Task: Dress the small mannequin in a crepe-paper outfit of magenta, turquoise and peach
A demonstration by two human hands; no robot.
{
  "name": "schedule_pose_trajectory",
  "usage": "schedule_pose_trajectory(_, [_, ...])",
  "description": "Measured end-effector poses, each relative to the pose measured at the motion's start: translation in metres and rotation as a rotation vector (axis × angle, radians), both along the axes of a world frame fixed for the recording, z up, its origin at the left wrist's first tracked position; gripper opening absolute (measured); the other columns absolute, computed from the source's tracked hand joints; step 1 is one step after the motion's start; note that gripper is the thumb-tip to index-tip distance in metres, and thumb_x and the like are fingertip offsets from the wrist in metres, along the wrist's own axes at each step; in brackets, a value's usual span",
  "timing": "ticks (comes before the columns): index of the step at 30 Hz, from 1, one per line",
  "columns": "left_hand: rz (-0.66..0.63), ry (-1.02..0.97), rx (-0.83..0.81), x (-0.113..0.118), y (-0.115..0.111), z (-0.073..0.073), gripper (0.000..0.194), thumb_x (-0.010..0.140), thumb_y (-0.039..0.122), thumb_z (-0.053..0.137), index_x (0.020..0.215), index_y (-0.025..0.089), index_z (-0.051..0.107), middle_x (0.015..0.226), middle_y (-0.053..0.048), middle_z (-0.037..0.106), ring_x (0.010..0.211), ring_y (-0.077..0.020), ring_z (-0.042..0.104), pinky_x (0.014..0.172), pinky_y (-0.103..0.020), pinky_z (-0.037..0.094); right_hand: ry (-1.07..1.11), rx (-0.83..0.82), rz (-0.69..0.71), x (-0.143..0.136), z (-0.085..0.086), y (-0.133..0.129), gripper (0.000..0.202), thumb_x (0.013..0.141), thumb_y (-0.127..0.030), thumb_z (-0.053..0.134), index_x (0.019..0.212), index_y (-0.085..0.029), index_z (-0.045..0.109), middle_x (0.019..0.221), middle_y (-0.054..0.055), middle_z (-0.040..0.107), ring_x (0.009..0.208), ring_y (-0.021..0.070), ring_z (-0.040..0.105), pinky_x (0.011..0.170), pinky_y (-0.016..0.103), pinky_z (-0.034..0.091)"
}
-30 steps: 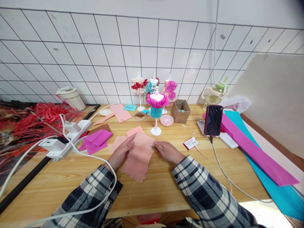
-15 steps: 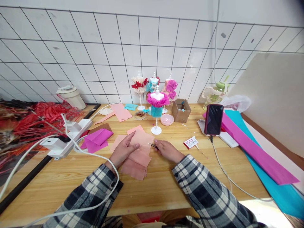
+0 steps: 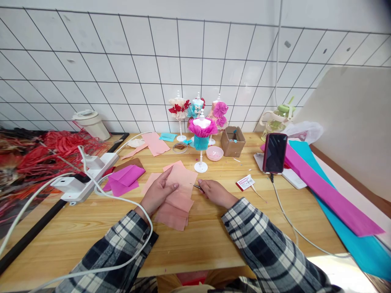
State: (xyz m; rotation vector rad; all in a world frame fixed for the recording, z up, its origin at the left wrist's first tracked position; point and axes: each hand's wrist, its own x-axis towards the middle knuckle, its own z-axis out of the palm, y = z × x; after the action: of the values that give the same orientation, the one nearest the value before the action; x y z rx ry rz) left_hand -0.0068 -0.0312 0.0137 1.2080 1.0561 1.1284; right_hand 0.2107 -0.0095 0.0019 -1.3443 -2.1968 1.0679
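Shifted slightly, the peach sheet [image 3: 183,179] below frame centre seems whole yet unfinished, left hand [image 3: 157,196] pinching it, right hand [image 3: 218,193] gripping metal tool [image 3: 197,186].

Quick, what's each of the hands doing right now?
Left hand: closed on peach paper.
Right hand: closed around a thin metal tool.

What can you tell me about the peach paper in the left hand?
The peach paper looks thin and matte, a flat piece with a fairly straight right edge. The left hand holds it over the wooden table, thumb on top. More peach layers show below it; whether they join it, I can't tell. The slim metal tool in the right hand reaches its right edge, maybe touching it.
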Motion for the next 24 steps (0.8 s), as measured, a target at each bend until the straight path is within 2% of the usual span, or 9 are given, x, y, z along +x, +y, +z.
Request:
schedule_pose_trajectory(7, [-0.023, -0.006, -0.030, -0.0007, -0.0007, 0.0003, 0.089, 0.069, 0.039, 0.074, 0.144, 0.022, 0.029, 0.137, -0.011, 0.052, 0.122, -0.0296, 0.050, 0.097, -0.039, 0.046, 0.036, -0.024, -0.019, 0.0000, -0.0002, -0.0018, 0.061, 0.095, -0.057, 0.010, 0.067, -0.020, 0.050, 0.062, 0.001, 0.053, 0.061, 0.0137, 0.048, 0.060, 0.024, 0.035])
schedule_pose_trajectory(14, [-0.082, -0.036, -0.076, 0.0030, -0.0021, 0.0003, 0.094, 0.069, 0.039, 0.074, 0.146, 0.021, 0.023, 0.135, -0.013, 0.053, 0.119, -0.0318, 0.052, 0.094, -0.043, 0.049, 0.030, -0.021, -0.042, -0.0035, -0.0023, -0.0026, 0.062, 0.095, -0.057, 0.011, 0.070, -0.019, 0.053, 0.062, 0.001, 0.055, 0.061, 0.0134, 0.049, 0.060, 0.024, 0.036])
schedule_pose_trajectory(21, [-0.055, -0.064, -0.061, 0.0031, -0.0029, 0.0036, 0.095, 0.073, 0.038, 0.071, 0.148, 0.025, 0.014, 0.131, -0.012, 0.057, 0.115, -0.0299, 0.057, 0.090, -0.040, 0.051, 0.015, -0.018, -0.038, 0.0006, 0.0000, -0.0001, 0.062, 0.095, -0.057, 0.011, 0.066, -0.019, 0.051, 0.059, 0.000, 0.051, 0.059, 0.0130, 0.046, 0.059, 0.023, 0.034])
schedule_pose_trajectory(24, [-0.081, -0.043, -0.063, 0.0034, -0.0036, 0.0036, 0.092, 0.073, 0.038, 0.071, 0.147, 0.025, 0.018, 0.134, -0.012, 0.054, 0.114, -0.0297, 0.057, 0.092, -0.039, 0.050, -0.002, -0.011, -0.036, 0.0003, -0.0001, -0.0006, 0.062, 0.095, -0.056, 0.011, 0.068, -0.019, 0.052, 0.061, 0.001, 0.053, 0.060, 0.0133, 0.046, 0.060, 0.024, 0.034])
